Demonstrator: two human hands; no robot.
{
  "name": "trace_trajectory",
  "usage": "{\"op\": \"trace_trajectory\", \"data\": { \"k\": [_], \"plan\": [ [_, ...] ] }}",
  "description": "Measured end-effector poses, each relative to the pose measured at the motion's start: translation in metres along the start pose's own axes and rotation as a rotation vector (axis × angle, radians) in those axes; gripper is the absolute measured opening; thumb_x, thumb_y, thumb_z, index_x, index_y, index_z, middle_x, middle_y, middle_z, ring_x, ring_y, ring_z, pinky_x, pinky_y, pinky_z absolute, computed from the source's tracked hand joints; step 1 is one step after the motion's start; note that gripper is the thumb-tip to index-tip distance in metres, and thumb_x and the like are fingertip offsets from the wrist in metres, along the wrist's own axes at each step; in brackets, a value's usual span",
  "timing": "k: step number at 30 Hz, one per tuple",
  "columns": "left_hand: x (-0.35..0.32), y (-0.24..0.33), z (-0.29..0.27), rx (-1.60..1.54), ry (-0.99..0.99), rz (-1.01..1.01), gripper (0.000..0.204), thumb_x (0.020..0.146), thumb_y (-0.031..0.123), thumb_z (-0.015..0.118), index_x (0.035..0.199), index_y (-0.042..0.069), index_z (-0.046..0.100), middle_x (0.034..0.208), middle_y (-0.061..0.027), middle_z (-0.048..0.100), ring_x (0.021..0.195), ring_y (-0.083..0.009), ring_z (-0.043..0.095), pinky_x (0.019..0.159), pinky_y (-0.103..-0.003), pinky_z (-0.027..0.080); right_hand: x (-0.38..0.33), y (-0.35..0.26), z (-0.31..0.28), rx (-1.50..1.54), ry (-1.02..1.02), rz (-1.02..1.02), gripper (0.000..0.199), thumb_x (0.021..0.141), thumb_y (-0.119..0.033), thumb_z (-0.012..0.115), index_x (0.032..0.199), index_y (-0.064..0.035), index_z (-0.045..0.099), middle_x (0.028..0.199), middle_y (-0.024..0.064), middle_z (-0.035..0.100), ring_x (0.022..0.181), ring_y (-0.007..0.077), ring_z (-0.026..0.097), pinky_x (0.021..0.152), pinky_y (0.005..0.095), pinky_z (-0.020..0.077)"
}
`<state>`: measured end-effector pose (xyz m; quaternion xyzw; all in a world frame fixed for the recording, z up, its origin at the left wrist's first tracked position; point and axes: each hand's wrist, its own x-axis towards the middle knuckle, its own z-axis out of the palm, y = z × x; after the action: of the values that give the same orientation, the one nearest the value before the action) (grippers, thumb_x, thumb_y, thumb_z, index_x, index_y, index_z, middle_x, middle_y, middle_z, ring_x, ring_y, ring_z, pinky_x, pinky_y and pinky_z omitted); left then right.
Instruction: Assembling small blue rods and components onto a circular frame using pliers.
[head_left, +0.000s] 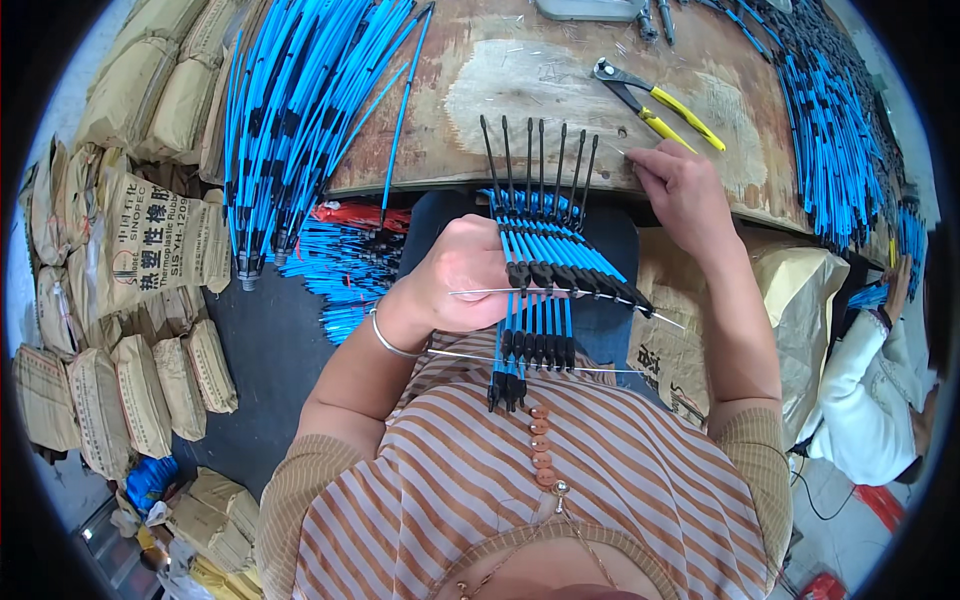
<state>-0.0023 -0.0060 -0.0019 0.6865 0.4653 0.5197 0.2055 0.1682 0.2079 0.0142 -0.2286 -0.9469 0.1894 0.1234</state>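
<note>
My left hand (pixel 462 272) is closed round a row of several slim blue rods with black joints (pixel 555 245), held in front of my chest. Their thin black ends point away from me, over the table edge. Two thin metal wires (pixel 478 357) run crosswise through the black joints and stick out on both sides. At the table's near edge, my right hand (pixel 682 188) has thumb and forefinger pinched together against the wood. What lies between those fingertips is too small to make out. Just beyond it rest pincers with yellow handles (pixel 690 115).
On the worn wooden table (pixel 590 65) lie small scattered metal pins. Blue rods are heaped at the left (pixel 290 110) and at the right (pixel 830 140). Brown paper sacks (pixel 150 240) are stacked at the left. A person in a white sleeve (pixel 865 400) sits at the far right.
</note>
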Motion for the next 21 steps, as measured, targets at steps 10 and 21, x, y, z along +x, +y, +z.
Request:
{"op": "trace_trajectory", "data": {
  "k": [10,21],
  "plan": [
    [0.014,0.009,-0.002,-0.103,0.083,0.054,0.013,0.069,0.007,0.067,0.081,0.006,0.071,0.089,-0.0086,0.069,0.056,-0.0242,0.058,0.054,-0.029,0.044,0.005,-0.003,0.003,-0.004,0.013,-0.011,0.017,0.079,0.0,0.059,0.093,-0.0013,0.068,0.077,0.0066,0.058,0.063,0.022,0.054,0.061,0.0303,0.0437],
    [0.017,0.009,-0.002,-0.269,0.155,0.037,0.011,0.072,0.005,0.067,0.082,0.004,0.072,0.086,-0.0069,0.07,0.063,-0.0224,0.063,0.059,-0.028,0.047,0.026,0.009,0.008,0.077,0.013,-0.098,0.013,0.082,-0.003,0.06,0.091,-0.0016,0.068,0.077,0.0041,0.058,0.063,0.0192,0.053,0.061,0.0282,0.0435]
  ]
}}
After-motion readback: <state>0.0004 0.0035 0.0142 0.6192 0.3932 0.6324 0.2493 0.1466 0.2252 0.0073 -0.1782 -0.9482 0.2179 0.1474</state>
